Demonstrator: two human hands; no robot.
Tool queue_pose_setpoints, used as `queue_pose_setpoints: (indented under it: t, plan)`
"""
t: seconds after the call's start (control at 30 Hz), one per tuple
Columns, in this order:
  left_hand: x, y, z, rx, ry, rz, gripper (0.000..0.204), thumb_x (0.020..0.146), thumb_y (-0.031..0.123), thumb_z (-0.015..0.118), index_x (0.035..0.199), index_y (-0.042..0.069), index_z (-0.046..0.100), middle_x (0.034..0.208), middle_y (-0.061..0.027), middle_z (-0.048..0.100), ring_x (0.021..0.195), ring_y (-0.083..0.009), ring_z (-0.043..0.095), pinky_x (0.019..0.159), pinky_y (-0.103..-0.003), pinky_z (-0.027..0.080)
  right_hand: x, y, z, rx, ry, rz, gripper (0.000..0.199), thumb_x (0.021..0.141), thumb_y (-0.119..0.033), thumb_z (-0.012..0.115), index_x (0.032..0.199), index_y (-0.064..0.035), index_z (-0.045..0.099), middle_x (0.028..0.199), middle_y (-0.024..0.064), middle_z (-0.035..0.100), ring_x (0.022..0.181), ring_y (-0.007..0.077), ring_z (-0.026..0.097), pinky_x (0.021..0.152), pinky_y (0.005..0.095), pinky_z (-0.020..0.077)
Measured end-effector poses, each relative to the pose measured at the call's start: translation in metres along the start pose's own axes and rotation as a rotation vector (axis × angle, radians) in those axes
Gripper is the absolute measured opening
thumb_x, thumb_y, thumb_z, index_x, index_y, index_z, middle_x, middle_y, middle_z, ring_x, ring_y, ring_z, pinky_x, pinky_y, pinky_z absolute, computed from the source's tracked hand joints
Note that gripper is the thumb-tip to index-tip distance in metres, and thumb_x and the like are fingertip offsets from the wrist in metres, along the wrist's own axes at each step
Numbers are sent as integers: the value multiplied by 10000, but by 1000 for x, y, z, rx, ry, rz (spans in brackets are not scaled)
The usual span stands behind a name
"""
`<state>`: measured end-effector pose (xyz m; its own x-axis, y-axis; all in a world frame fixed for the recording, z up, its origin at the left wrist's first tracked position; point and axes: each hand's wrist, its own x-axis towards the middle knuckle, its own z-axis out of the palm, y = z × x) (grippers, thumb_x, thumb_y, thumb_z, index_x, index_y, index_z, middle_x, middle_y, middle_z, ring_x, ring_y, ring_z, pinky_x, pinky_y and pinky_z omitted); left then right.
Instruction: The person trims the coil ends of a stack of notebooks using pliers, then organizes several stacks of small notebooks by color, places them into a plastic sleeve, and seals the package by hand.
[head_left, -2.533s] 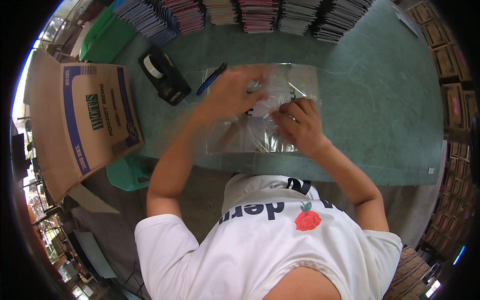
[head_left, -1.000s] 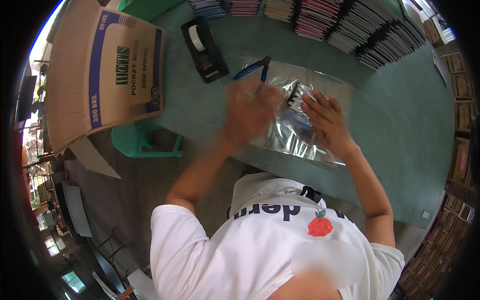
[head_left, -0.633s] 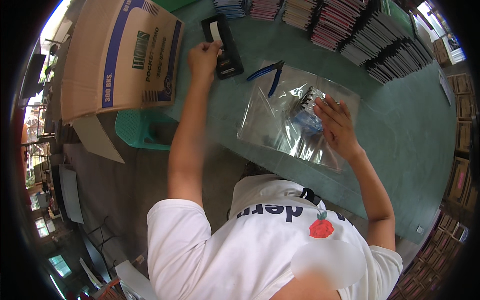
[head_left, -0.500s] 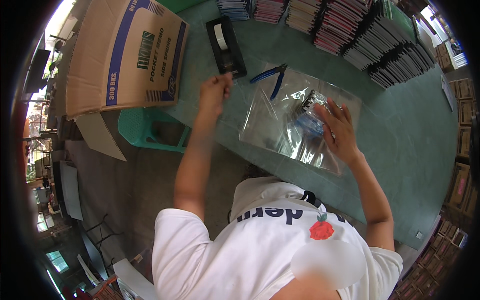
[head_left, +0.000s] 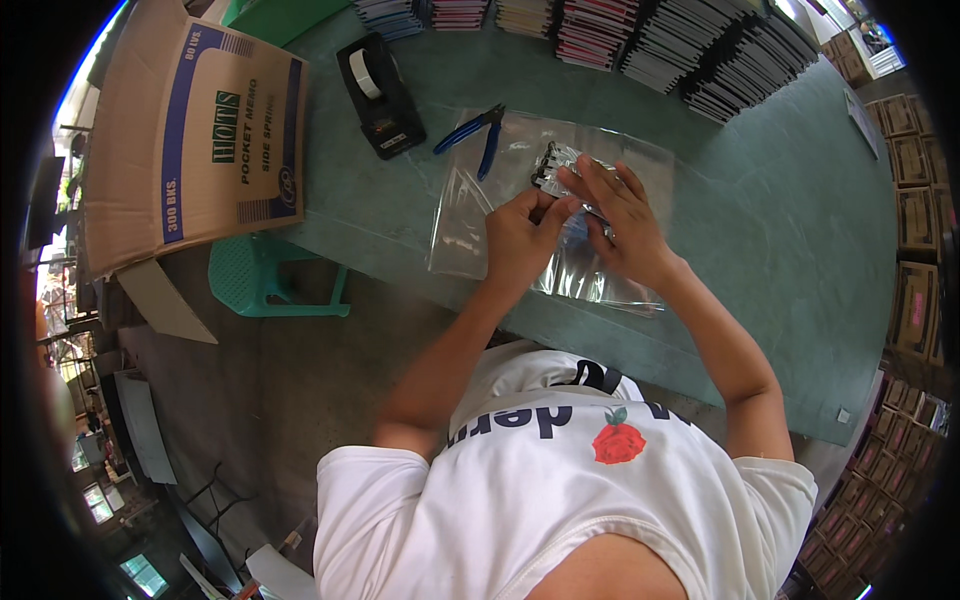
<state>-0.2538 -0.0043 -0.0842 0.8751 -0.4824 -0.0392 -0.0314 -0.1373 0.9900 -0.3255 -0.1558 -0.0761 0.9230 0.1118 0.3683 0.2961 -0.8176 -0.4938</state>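
Note:
A small plastic-wrapped bundle (head_left: 553, 166) with a black spiral-like edge lies on a stack of clear plastic sheets or bags (head_left: 462, 240) on the table. My right hand (head_left: 628, 222) rests over the bundle with its fingers stretched out. My left hand (head_left: 522, 238) is at the bundle's near left side, thumb and fingers pinched together. Whatever the pinch holds is hidden. Blue-handled pliers (head_left: 486, 140) lie on the sheets, jaws pointing away from me. Beyond my left hand stands a black tape dispenser (head_left: 390, 125) with a roll of tape (head_left: 365, 75).
Several stacks of notebooks (head_left: 690, 50) line the table's far side. A big cardboard box (head_left: 200, 140) sits at the left, above a green plastic stool (head_left: 250, 275). The green table's (head_left: 780, 270) near edge runs just in front of me. Brown boxes (head_left: 915, 220) are piled at the right.
My left hand has come away from the tape dispenser, moving right and nearer to the bundle beside my right hand. My right hand stays on the bundle. The whole view has shifted slightly.

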Motion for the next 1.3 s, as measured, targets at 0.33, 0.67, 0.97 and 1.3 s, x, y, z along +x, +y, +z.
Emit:
queue_pose_setpoints:
  t: [0.33, 0.67, 0.97, 1.3]
  plan:
    - [5, -29, -8, 318, -62, -13, 307, 765, 287, 719, 664, 26, 592, 585, -103, 596, 501, -189, 555, 488, -321, 419, 50, 26, -29, 268, -249, 401, 748, 731, -243, 705, 1376, -136, 342, 1070, 129, 568, 1014, 326, 529, 883, 392, 420]
    - [-50, -23, 73, -496, -878, -472, 402, 815, 181, 685, 1137, 5, 520, 876, -64, 628, 733, -145, 613, 600, -268, 477, 36, -9, -66, -23, -33, 531, 882, 595, -204, 803, 1358, -125, 366, 1188, 94, 550, 1068, 257, 552, 888, 383, 453]
    - [41, -26, 31, -290, -473, 23, 910, 526, 141, 878, 1268, 37, 361, 1143, -115, 517, 999, -212, 566, 889, -321, 476, -59, 38, -26, 387, 300, 582, 825, 528, -90, 806, 1261, -73, 429, 1154, 74, 531, 1080, 184, 521, 942, 314, 416]
    - [49, 0, 31, -348, -480, 219, 627, 714, 316, 770, 1176, 37, 452, 1028, -62, 525, 955, -143, 529, 845, -267, 440, -22, 5, 1, 748, 619, 584, 592, 618, -196, 821, 1114, -43, 537, 1038, 55, 576, 952, 136, 541, 854, 269, 426]
